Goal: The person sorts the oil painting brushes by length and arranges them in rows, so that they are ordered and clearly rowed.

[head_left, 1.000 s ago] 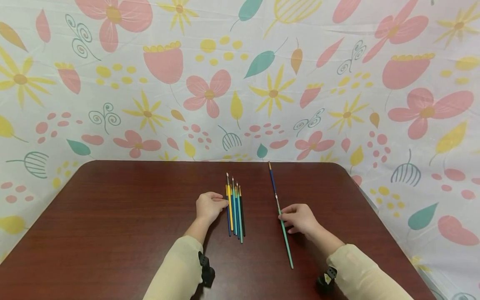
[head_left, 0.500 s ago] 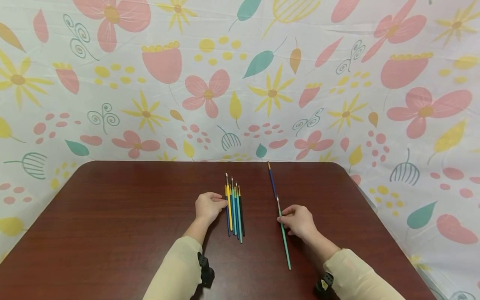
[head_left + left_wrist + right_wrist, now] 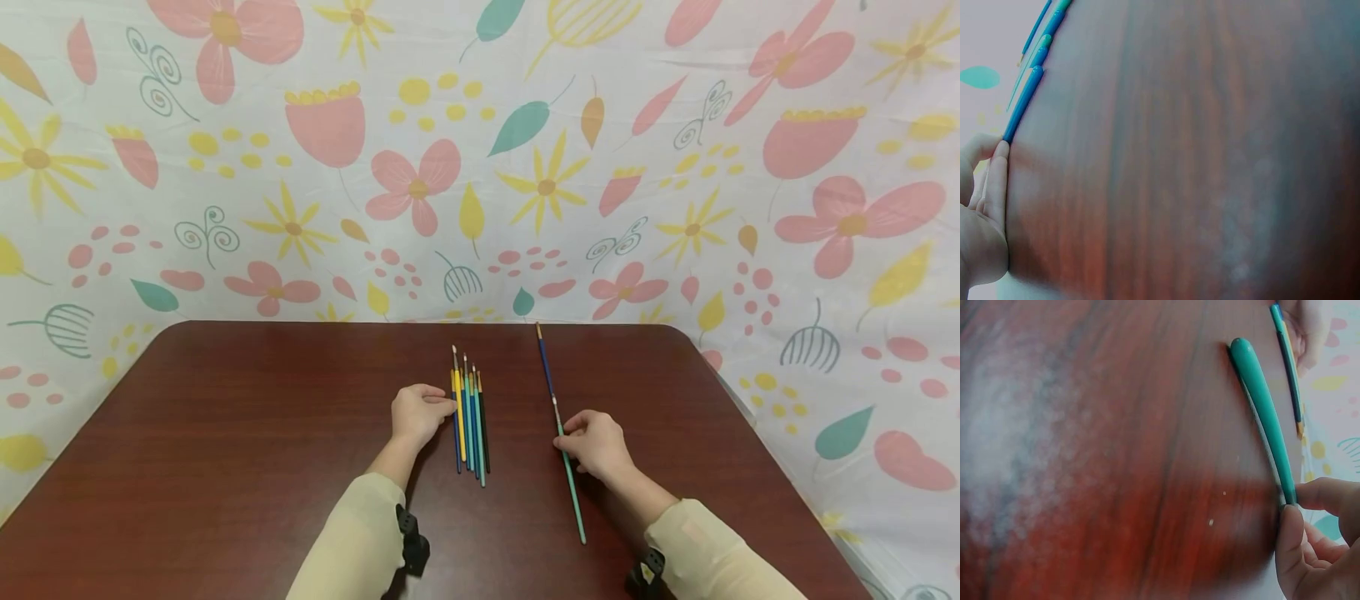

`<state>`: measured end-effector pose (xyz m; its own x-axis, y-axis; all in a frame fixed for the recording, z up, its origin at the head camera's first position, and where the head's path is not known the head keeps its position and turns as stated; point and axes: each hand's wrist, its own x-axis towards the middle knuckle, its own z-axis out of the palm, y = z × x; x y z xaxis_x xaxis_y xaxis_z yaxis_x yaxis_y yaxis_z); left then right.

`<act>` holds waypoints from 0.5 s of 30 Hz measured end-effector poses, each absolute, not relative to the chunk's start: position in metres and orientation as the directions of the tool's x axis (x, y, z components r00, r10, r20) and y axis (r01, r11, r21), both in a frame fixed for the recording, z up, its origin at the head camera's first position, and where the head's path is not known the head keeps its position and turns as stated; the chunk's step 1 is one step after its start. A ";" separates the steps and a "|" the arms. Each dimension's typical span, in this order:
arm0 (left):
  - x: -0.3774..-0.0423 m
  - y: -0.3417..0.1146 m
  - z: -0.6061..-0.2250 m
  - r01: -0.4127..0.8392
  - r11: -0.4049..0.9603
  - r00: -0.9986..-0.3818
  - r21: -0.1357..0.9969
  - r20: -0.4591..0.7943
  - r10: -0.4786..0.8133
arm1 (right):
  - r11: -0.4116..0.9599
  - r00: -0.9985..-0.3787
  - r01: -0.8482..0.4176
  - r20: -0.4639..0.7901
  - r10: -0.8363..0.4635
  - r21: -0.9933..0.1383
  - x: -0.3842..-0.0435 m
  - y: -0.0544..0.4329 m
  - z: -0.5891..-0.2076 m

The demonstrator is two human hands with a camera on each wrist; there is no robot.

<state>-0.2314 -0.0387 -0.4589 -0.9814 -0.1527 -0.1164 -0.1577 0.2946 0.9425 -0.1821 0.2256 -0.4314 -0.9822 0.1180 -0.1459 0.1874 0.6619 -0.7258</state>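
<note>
In the head view several paintbrushes (image 3: 470, 433) lie side by side in a row, bristles toward the far edge. At the row's left side my left hand (image 3: 417, 414) has its thumb and index fingertips on a blue paintbrush (image 3: 1025, 100), pinching it. To the right, my right hand (image 3: 597, 442) pinches a green paintbrush (image 3: 1263, 412) near its metal collar, its handle pointing toward me. A second blue paintbrush (image 3: 545, 358) lies beyond it, nearly in line. The green brush's white bristles meet that blue handle's near end in the head view.
The brushes lie on a dark red-brown wood-grain table (image 3: 262, 433) with rounded far corners. Behind it hangs a white cloth (image 3: 420, 108) with pink, yellow and teal flowers. Dark wrist devices (image 3: 414, 542) sit at both sleeves.
My right hand has shifted the green paintbrush slightly toward me, its handle end tilting left and then back right. My left hand and the row have stayed in place.
</note>
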 end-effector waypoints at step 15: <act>-0.231 -0.038 -0.457 -0.168 0.282 -0.980 0.945 -0.131 -0.147 | 0.678 -0.982 0.188 -0.155 0.111 -0.710 -0.178 0.226 -0.429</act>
<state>-0.2307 -0.0381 -0.4571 -0.9805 -0.1466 -0.1311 -0.1684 0.2816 0.9446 -0.1781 0.2262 -0.4292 -0.9817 0.1109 -0.1547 0.1885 0.6785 -0.7100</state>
